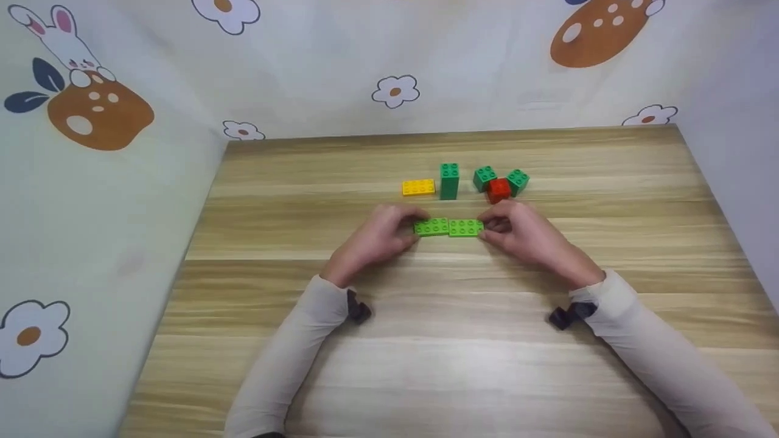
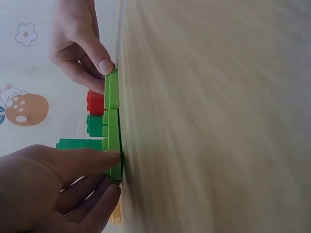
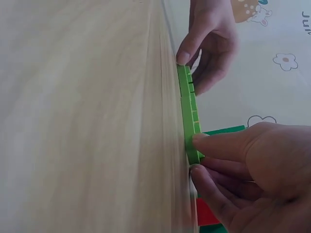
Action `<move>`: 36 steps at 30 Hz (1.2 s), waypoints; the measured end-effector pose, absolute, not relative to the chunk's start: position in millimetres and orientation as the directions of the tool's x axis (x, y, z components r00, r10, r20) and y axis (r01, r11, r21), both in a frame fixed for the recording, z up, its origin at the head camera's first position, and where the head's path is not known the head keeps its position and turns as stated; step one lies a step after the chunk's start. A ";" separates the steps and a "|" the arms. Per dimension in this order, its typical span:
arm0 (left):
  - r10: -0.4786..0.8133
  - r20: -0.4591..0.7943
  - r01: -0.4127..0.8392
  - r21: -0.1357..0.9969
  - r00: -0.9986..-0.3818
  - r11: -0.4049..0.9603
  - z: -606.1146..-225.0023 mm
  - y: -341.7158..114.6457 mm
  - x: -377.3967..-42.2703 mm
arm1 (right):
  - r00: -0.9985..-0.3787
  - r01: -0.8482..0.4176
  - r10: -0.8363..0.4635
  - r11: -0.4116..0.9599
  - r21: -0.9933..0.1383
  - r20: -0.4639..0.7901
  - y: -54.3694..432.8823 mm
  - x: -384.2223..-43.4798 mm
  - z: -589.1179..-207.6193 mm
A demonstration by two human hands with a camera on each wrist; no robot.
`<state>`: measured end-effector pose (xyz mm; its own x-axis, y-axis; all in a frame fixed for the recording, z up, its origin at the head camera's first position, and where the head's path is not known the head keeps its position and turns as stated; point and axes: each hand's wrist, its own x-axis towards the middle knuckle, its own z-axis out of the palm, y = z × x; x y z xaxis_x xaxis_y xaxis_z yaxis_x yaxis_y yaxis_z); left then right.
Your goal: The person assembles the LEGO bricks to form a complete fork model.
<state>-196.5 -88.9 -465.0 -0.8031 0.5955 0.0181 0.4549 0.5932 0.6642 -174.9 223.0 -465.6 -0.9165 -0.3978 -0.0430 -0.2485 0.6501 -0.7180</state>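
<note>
Two lime bricks [image 1: 431,227], two green cubes [image 1: 485,179], one red [image 1: 499,191]

Behind the wood-grained surface [image 1: 450,292] stands a pale wall [image 1: 316,73] printed with flowers [image 1: 395,92]. Left of the surface, another wall [image 1: 122,231] shows a rabbit [image 1: 68,52] over brown fruit [image 1: 102,118]; light [image 1: 438,365] gleams on the surface's near part.

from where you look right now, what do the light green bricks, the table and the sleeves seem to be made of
Light green bricks: probably hard plastic, smooth, judging by the even colour and moulded studs.
Table: wood or wood-look laminate with a soft sheen; the streaked grain leaves it open.
Sleeves: likely soft, matt fabric, going by the creases.
</note>
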 end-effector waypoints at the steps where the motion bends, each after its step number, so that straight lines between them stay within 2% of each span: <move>1: 0.600 0.019 0.459 0.664 -0.800 0.590 -464.9 -87.1 -197.2 | -0.918 -0.246 -0.394 0.652 -0.717 -0.043 224.1 -174.9 -465.8; 22: 0.614 0.050 0.482 0.670 -0.788 0.564 -468.1 -83.7 -195.7 | -0.921 -0.198 -0.382 0.626 -0.754 -0.075 232.1 -176.8 -465.7; 29: 0.610 0.040 0.475 0.669 -0.791 0.571 -469.0 -83.9 -195.7 | -0.937 -0.236 -0.349 0.625 -0.744 0.003 239.0 -182.6 -459.3; 36: 0.606 0.031 0.470 0.663 -0.795 0.583 -468.6 -83.7 -195.4 | -0.975 -0.212 -0.177 0.594 -0.776 0.132 254.0 -192.1 -449.1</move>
